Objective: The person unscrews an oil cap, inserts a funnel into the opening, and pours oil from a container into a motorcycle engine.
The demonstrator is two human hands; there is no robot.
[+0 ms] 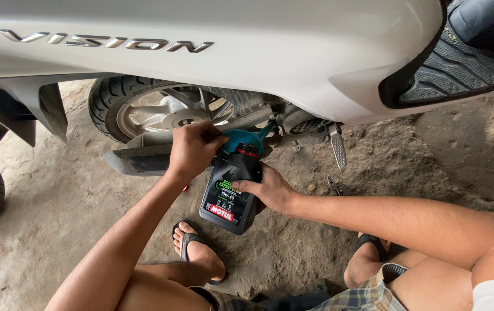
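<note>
Guy's right hand (270, 190) grips the black oil bottle (231, 193) tipped toward twelve o'clock, left hand (192, 148) fingers wrapped on the teal funnel (241, 140), pour looks barely started.

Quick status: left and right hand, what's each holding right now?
Left hand: closed on the teal funnel rim.
Right hand: closed around the black oil bottle.

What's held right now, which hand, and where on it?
The right hand grips the black oil bottle around its side. The left hand is at the bottle's neck, against the teal funnel.
</note>
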